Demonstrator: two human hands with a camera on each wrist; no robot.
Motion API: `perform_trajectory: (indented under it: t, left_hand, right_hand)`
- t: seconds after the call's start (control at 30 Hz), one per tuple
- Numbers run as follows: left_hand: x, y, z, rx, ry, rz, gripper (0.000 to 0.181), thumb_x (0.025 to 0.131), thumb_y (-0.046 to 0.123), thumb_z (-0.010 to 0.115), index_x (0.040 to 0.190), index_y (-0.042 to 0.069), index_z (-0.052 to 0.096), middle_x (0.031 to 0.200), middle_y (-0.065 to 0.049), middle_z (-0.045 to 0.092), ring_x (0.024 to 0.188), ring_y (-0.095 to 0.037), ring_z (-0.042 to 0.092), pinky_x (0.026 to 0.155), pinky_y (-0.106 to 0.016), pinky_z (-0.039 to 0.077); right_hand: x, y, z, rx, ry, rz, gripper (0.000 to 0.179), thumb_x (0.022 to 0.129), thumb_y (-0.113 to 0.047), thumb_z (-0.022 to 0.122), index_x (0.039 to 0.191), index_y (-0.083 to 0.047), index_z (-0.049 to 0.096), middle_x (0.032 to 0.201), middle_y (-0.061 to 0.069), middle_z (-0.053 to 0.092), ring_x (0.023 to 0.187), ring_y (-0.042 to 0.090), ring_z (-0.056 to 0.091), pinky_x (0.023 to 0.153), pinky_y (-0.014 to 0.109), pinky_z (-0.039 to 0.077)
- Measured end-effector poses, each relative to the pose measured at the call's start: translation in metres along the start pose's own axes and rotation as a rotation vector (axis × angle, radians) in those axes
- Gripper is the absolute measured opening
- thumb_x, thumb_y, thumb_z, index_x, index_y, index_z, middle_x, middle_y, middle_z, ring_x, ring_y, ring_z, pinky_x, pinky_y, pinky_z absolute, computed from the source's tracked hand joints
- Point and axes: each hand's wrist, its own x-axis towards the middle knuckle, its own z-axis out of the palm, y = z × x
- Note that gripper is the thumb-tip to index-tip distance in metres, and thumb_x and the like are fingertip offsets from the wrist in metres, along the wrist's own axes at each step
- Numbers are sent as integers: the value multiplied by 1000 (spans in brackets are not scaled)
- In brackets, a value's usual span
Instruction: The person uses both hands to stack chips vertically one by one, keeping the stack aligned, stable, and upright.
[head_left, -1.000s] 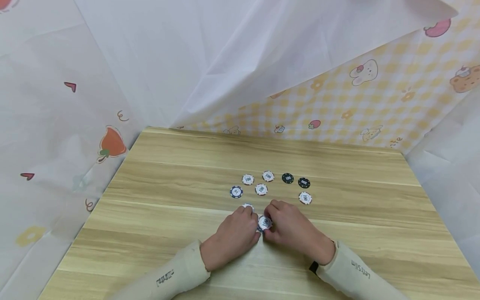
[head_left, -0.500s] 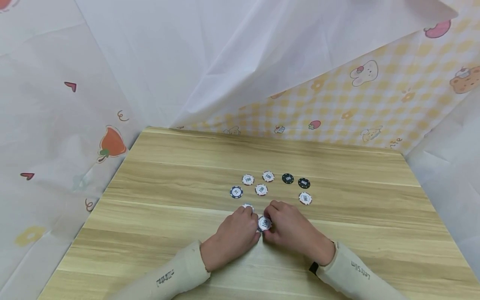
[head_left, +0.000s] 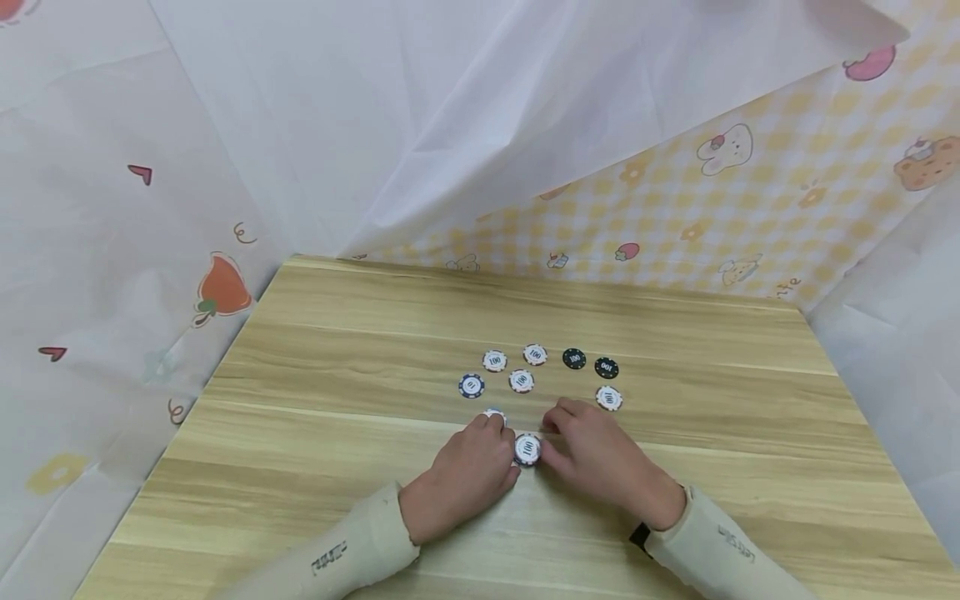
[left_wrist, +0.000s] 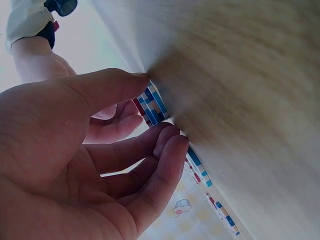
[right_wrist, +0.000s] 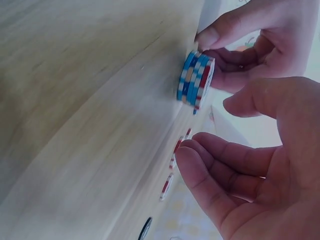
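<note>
A short stack of poker chips (head_left: 527, 450) stands on the table, with a white 100 chip on top. Blue-edged chips lie below a red-edged one, as its side (right_wrist: 195, 80) shows in the right wrist view. My left hand (head_left: 472, 462) holds the stack at its left side between thumb and fingers (left_wrist: 167, 137). Just right of the stack is my right hand (head_left: 596, 454), apart from it. Its fingers (right_wrist: 200, 170) and thumb are spread with nothing between them. Beyond my left fingers a white chip (head_left: 494, 412) is partly hidden.
Farther back on the wooden table (head_left: 337, 350) lie several loose chips: white 100 chips (head_left: 521, 381), a blue 10 chip (head_left: 472, 386) and two black chips (head_left: 574, 359). One white chip (head_left: 609, 398) lies near my right fingers. Patterned cloth (head_left: 675, 225) hangs behind the table.
My right hand has let go of the stack and moved slightly right, its fingers opening. The left hand stays at the stack, and the loose chips lie as before.
</note>
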Motion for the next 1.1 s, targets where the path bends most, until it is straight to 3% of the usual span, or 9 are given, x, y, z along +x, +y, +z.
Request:
perform_trajectory:
  t: [0.37, 0.7, 1.1]
  left_hand:
    - [-2, 0, -1, -11, 29, -3, 33, 96, 33, 83, 100, 1, 78, 92, -8, 68, 79, -17, 60, 69, -28, 57]
    - [-2, 1, 0, 22, 39, 9, 33, 97, 34, 82, 98, 1, 78, 90, -7, 67, 78, -16, 59, 68, -27, 56]
    - [-1, 1, -2, 10, 15, 8, 32, 98, 32, 80, 101, 0, 79, 92, -9, 69, 78, -16, 60, 68, -26, 57]
  right_hand:
    - [-11, 22, -6, -15, -23, 95, 18, 92, -12, 83, 107, -4, 79, 100, 2, 71, 92, 18, 70, 84, 41, 61]
    - [-20, 48, -14, -39, 25, 129, 20, 89, -9, 85, 106, -2, 77, 95, 2, 68, 80, 13, 61, 73, 37, 58]
    - [-25, 77, -19, -65, 68, 166, 25, 87, -9, 86, 105, 5, 75, 93, 5, 68, 76, 15, 63, 67, 36, 58]
